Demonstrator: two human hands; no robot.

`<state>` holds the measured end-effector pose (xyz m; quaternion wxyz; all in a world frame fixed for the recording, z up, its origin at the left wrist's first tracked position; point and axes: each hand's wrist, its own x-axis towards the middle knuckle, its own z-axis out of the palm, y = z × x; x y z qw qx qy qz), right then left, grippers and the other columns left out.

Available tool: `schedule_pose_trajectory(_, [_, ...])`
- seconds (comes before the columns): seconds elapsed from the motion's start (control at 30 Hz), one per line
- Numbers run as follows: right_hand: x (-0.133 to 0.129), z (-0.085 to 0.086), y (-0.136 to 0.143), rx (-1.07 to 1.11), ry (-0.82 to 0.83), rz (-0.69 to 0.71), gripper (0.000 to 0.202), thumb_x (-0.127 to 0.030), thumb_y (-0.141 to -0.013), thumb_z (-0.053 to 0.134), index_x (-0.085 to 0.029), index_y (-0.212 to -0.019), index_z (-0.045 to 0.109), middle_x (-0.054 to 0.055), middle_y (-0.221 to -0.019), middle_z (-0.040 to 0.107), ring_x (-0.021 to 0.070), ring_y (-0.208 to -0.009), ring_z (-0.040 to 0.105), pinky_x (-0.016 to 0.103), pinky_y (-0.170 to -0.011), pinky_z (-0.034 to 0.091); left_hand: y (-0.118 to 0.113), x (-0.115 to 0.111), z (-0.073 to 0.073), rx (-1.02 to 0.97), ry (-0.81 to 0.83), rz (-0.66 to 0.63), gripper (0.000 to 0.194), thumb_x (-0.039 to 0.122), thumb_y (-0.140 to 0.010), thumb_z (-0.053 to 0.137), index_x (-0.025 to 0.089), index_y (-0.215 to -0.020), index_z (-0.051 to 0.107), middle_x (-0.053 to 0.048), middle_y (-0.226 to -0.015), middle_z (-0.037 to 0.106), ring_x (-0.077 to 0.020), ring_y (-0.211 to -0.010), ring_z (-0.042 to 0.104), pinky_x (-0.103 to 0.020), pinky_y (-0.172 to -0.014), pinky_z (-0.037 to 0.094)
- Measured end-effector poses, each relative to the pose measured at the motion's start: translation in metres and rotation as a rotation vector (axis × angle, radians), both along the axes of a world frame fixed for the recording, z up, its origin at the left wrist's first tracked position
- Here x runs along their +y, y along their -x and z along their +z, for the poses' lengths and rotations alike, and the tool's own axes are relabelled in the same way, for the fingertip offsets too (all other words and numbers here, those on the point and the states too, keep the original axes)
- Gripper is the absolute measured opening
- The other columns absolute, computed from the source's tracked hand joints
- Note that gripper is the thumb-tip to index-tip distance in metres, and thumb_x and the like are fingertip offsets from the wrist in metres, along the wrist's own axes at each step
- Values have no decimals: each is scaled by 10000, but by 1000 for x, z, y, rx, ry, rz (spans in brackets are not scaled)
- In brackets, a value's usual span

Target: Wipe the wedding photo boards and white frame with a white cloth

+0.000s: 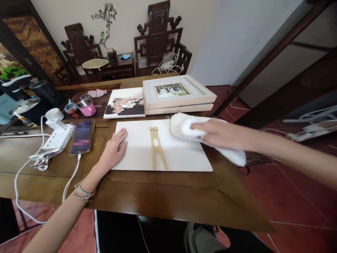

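Brown wooden table (163, 200), red tiled floor (292, 186), dark carved chair (158, 35) by pale wall (202, 42). White board (134, 151) lies flat near table's front edge, tan A-shaped piece (154, 144) with oval hole mid-board. Left hand (115, 149) on board's left end, fingers slightly spread. Right hand (217, 133) grips bunched white cloth (181, 126), fingers curled round it, at board's right. Phone (82, 137) screen pixelated, unreadable.

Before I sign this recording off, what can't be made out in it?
All in the head view:
Far right corner of the white board: hidden by the white cloth and right hand.
Palm of the left hand: hidden by its back.
Screen of the phone: masked by pixelation.
Right forearm: cut off by the right edge.
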<state>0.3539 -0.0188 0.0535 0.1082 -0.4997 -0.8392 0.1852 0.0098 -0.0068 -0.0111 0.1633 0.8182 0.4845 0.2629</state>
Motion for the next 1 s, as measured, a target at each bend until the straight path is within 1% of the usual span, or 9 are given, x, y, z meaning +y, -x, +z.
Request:
schedule_pose_trajectory(0.07, [-32, -11, 6, -122, 46, 37, 311, -141, -693, 413, -196, -890, 648, 139, -1035, 679, 357, -1056, 599, 522, -821, 511, 0, 0, 0, -6, 6, 3, 436, 286, -909, 422, 114, -1289, 546, -153, -1424, 466, -255, -1370, 366, -497, -1147, 238])
schedule_pose_trajectory(0.13, [-58, -21, 13, -128, -14, 153, 303, -108, -656, 423, -195, -862, 628, 134, -1366, 516, 347, -1309, 400, 533, -989, 428, 0, 1, 0, -14, 18, 7, 435, 285, -905, 430, 109, -1283, 552, -154, -1420, 471, -258, -1368, 368, -489, -1150, 236])
schedule_pose_trajectory(0.23, [-72, -25, 19, -114, -59, 277, 293, -72, -627, 422, -195, -823, 602, 89, -1516, 327, 275, -1411, 199, 497, -1125, 271, -1, 1, -1, -11, 19, 18, 438, 278, -904, 421, 111, -1289, 546, -149, -1424, 468, -255, -1371, 363, -493, -1155, 223])
schedule_pose_trajectory(0.33, [-51, -21, 20, -126, -2, 285, 348, -61, -626, 415, -187, -892, 601, 108, -1504, 344, 257, -1415, 164, 515, -1144, 207, -2, 1, -1, -3, 8, 19, 441, 274, -906, 412, 102, -1290, 544, -152, -1423, 468, -251, -1372, 364, -495, -1157, 221])
schedule_pose_trajectory(0.53, [22, -23, 23, -76, 61, 232, 443, -56, -592, 417, -179, -976, 600, 71, -1515, 328, 297, -1420, 52, 611, -1132, 95, -1, 0, 1, -8, 3, 9, 447, 284, -906, 432, 85, -1291, 545, -166, -1414, 473, -258, -1366, 372, -491, -1154, 234])
schedule_pose_trajectory(0.67, [32, -25, 27, -43, 53, 192, 463, -54, -588, 418, -174, -993, 609, 62, -1522, 317, 312, -1422, 41, 644, -1112, 106, 0, 0, 1, -3, 5, 8, 453, 286, -909, 424, 76, -1293, 541, -169, -1414, 471, -255, -1365, 374, -490, -1155, 229])
schedule_pose_trajectory(0.73, [18, -21, 28, -54, 54, 198, 442, -51, -599, 415, -178, -973, 612, 59, -1525, 311, 303, -1423, 56, 622, -1122, 119, 0, 0, 1, 2, 8, 5, 457, 284, -911, 415, 72, -1297, 536, -170, -1414, 471, -253, -1367, 372, -492, -1155, 227])
schedule_pose_trajectory(0.93, [-69, -10, 20, -40, 156, 280, 350, -56, -615, 416, -216, -856, 613, 0, -1516, 327, 272, -1419, 69, 539, -1150, 179, -1, 0, 0, 14, 6, 6, 443, 283, -912, 408, 110, -1301, 535, -153, -1427, 461, -250, -1373, 361, -504, -1153, 219])
schedule_pose_trajectory(1.0, [-86, -8, 16, -26, 157, 322, 363, -44, -604, 409, -227, -848, 607, -20, -1508, 341, 253, -1421, 76, 517, -1156, 181, -1, 0, 0, 13, 4, 8, 438, 282, -912, 408, 119, -1298, 538, -150, -1428, 462, -251, -1374, 360, -503, -1152, 220])
